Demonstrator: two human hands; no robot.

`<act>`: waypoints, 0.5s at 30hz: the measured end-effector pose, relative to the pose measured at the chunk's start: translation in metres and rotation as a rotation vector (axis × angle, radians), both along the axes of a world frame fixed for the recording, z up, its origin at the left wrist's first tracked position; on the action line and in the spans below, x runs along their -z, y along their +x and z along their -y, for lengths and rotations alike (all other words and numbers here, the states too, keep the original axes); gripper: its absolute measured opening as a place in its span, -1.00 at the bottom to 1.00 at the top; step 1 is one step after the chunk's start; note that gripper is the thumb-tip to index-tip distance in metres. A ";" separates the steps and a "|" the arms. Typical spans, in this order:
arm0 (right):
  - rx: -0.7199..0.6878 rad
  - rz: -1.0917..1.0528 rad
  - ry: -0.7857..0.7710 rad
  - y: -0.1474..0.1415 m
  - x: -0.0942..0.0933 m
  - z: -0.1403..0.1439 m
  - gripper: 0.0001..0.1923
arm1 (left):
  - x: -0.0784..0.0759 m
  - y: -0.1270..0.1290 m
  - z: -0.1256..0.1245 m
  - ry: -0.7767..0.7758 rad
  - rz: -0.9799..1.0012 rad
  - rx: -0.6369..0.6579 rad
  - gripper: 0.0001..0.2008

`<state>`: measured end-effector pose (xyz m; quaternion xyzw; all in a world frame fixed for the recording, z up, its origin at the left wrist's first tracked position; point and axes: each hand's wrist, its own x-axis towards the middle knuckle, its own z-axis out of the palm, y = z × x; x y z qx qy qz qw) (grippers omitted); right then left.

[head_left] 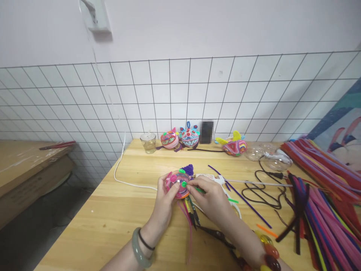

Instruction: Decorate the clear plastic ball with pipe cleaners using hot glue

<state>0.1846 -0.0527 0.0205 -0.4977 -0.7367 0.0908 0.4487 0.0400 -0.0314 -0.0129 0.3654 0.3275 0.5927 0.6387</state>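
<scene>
Black scissors (217, 235) half under right hand (212, 197)

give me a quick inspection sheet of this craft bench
surface: light wooden table, bare at the left
job's things: round pink ornament with green bits, held above the table
clutter: pipe cleaner pile at right, scissors, three finished ornaments and a glass jar by the wall
grippers: left hand cradles the ornament; right hand pinches a green piece against it
cables: white cord, black cord
surroundings: wire grid wall, cardboard box at left
</scene>
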 end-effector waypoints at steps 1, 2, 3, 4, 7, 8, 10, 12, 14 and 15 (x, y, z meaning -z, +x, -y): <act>0.001 0.005 -0.006 0.000 -0.001 0.000 -0.88 | -0.001 0.000 0.000 -0.014 0.019 0.002 -0.56; -0.002 0.008 -0.012 0.001 -0.001 0.000 -0.88 | -0.003 0.001 0.000 -0.030 0.032 0.001 -0.56; -0.006 0.009 -0.016 0.001 -0.002 0.000 -0.87 | -0.004 0.001 0.000 -0.046 0.042 -0.003 -0.55; -0.011 0.008 -0.017 0.001 -0.002 0.000 -0.87 | -0.004 0.001 0.000 -0.058 0.047 -0.009 -0.54; -0.022 0.006 -0.015 0.001 -0.001 0.000 -0.87 | -0.005 0.001 0.000 -0.072 0.036 -0.022 -0.53; -0.024 0.007 -0.016 0.001 0.000 0.000 -0.87 | -0.005 0.001 -0.001 -0.069 0.024 -0.028 -0.53; -0.028 0.011 -0.023 0.001 0.001 0.000 -0.87 | -0.004 0.000 -0.002 -0.059 -0.004 -0.037 -0.53; -0.030 0.016 -0.031 0.001 0.001 0.000 -0.88 | -0.002 -0.001 -0.003 -0.041 -0.037 -0.049 -0.52; -0.027 0.020 -0.040 0.001 0.001 0.000 -0.87 | 0.001 -0.003 -0.005 -0.029 -0.067 -0.047 -0.49; -0.026 0.022 -0.046 0.001 0.001 0.000 -0.87 | 0.002 -0.004 -0.005 -0.026 -0.079 -0.037 -0.48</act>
